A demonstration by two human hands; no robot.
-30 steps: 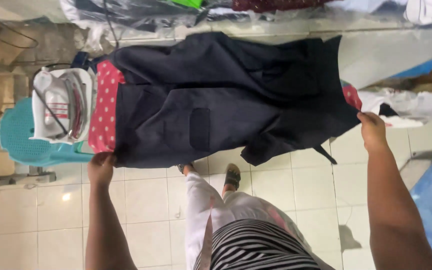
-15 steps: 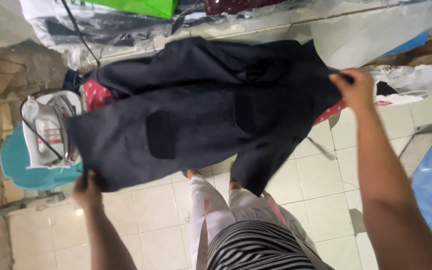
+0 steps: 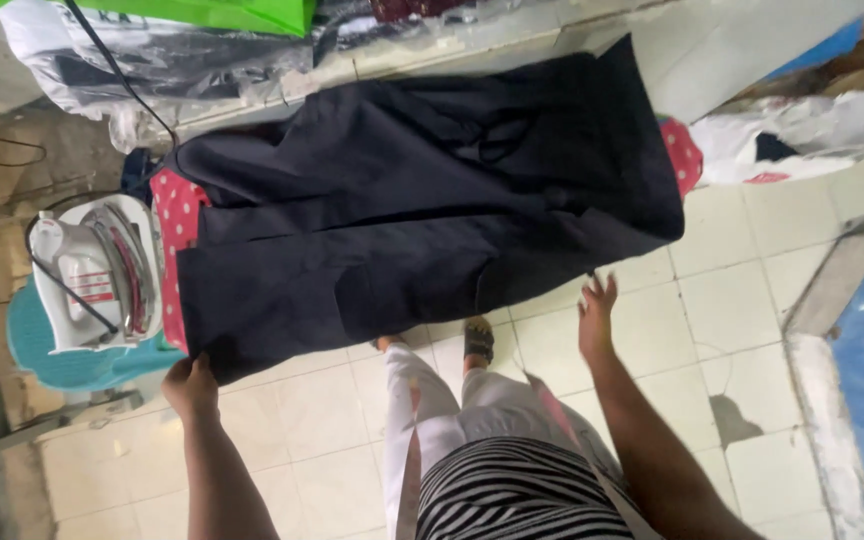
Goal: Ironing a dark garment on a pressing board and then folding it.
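Observation:
A dark navy garment (image 3: 422,215) lies spread over an ironing board with a red polka-dot cover (image 3: 174,225). My left hand (image 3: 192,385) grips the garment's lower left corner at the board's near edge. My right hand (image 3: 597,315) hovers open just below the garment's lower right hem, fingers spread, holding nothing. A white steam iron (image 3: 92,270) stands at the left end of the board, its black cord running up and away.
A teal plastic stool (image 3: 72,360) sits under the iron. Plastic-wrapped bundles (image 3: 152,50) and a green bag (image 3: 212,12) lie at the back. White cloth (image 3: 792,135) is piled at right. Beige floor tiles (image 3: 312,430) lie below, my legs and sandalled feet among them.
The garment was held up by both hands and has been laid flat on the board. My right hand has let go of its corner and dropped below the hem.

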